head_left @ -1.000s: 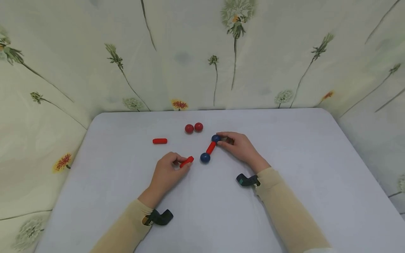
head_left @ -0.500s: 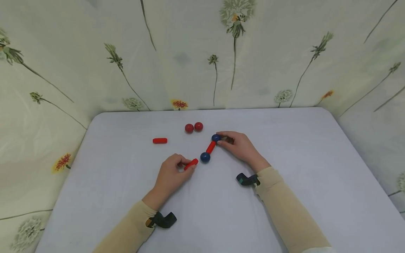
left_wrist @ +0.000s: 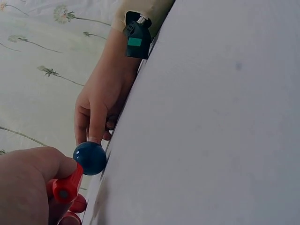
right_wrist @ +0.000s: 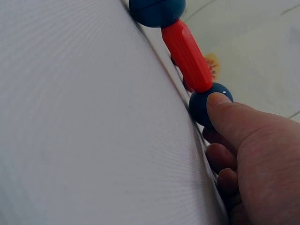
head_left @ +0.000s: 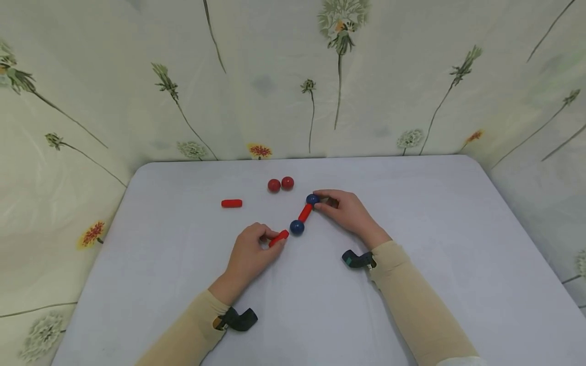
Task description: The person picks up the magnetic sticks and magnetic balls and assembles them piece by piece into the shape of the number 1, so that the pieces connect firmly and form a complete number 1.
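My left hand [head_left: 252, 252] pinches a short red rod [head_left: 279, 238] between thumb and fingers; its tip points at the nearer blue ball [head_left: 297, 227], a small gap away in the head view. In the left wrist view the rod [left_wrist: 66, 190] shows a grey dot on its end face. A second red rod [right_wrist: 187, 56] joins that blue ball to a farther blue ball [head_left: 313, 199]. My right hand [head_left: 345, 209] grips this farther ball, thumb on its near side, as the right wrist view shows. The joined piece lies slanted on the white table.
Two red balls [head_left: 281, 184] sit side by side behind the joined piece. To their left, a loose red rod [head_left: 231, 203] lies on the white table [head_left: 412, 203]. A flower-print cloth [head_left: 274, 101] hangs beyond the table's far edge.
My left hand has moved slightly to the right and toward me with the red rod, bringing its tip closer to the nearer blue ball. The right hand keeps its place.
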A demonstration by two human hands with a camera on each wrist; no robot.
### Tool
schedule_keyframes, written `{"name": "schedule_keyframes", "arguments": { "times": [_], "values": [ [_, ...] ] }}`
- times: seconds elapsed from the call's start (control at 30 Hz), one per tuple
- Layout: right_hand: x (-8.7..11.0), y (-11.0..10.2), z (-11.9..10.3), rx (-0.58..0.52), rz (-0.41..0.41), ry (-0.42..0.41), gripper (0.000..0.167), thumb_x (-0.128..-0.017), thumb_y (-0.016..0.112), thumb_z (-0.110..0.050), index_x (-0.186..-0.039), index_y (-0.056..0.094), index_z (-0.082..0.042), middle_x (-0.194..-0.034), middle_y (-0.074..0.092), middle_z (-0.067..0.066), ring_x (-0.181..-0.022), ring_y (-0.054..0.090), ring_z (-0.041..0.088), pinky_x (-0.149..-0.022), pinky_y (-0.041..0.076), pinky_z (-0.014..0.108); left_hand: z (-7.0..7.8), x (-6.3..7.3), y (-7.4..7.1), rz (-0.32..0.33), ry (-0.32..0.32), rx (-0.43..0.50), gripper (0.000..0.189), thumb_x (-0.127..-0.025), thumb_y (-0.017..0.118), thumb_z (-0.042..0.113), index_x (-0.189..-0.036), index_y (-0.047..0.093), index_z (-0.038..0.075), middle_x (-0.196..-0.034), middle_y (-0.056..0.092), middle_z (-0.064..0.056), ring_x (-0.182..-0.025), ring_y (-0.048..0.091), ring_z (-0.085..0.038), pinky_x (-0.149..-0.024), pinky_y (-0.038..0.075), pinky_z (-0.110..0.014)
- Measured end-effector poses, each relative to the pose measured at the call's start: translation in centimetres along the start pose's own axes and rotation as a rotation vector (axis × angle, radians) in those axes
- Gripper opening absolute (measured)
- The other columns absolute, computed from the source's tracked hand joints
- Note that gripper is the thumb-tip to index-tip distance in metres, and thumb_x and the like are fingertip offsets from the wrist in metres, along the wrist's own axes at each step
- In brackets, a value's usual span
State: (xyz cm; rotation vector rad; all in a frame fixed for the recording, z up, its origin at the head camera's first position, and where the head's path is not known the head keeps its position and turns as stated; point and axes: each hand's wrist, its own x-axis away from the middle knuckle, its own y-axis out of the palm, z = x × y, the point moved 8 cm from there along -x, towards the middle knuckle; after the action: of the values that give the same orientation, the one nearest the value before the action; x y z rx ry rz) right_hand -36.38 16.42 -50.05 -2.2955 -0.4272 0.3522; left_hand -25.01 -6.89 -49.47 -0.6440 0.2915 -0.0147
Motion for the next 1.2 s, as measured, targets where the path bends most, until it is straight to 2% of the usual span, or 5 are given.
{"name": "schedule_keyframes", "arguments": {
  "times": [0.27, 0.67, 1.2],
  "values": [
    [0.0, 0.0, 0.1, -0.004, 0.004, -0.011, 0.042, -0.092, 0.069, -0.043, -0.131, 0.065, -0.027, -0.094, 0.066, -0.008, -0.08, 0.056, 0.014, -0.072, 0.049, 0.033, 0.4, -0.1, 0.3, -0.005, 0.031, -0.023, 0.015, -0.085, 0.078, 0.027, -0.096, 0.074, 0.017, -0.08, 0.06, 0.011, -0.074, 0.05, -0.01, -0.063, 0.045, -0.028],
    [0.0, 0.0, 0.1, -0.009, -0.003, -0.01, 0.041, -0.092, 0.069, -0.042, -0.13, 0.065, -0.027, -0.094, 0.065, -0.007, -0.08, 0.056, 0.014, -0.071, 0.049, 0.034, 1.0, -0.3, 0.6, 0.009, 0.046, -0.056, 0.014, -0.084, 0.078, 0.028, -0.092, 0.075, 0.017, -0.078, 0.061, 0.01, -0.073, 0.05, -0.01, -0.063, 0.043, -0.03],
    [-0.2, 0.1, 0.3, -0.004, 0.007, -0.024, 0.042, -0.091, 0.068, -0.046, -0.13, 0.066, -0.028, -0.093, 0.066, -0.008, -0.079, 0.057, 0.013, -0.071, 0.049, 0.034, 1.3, -0.5, 0.8, 0.011, 0.016, -0.103, 0.016, -0.085, 0.077, 0.03, -0.093, 0.075, 0.017, -0.078, 0.061, 0.009, -0.074, 0.05, -0.011, -0.064, 0.042, -0.031]
  ]
}}
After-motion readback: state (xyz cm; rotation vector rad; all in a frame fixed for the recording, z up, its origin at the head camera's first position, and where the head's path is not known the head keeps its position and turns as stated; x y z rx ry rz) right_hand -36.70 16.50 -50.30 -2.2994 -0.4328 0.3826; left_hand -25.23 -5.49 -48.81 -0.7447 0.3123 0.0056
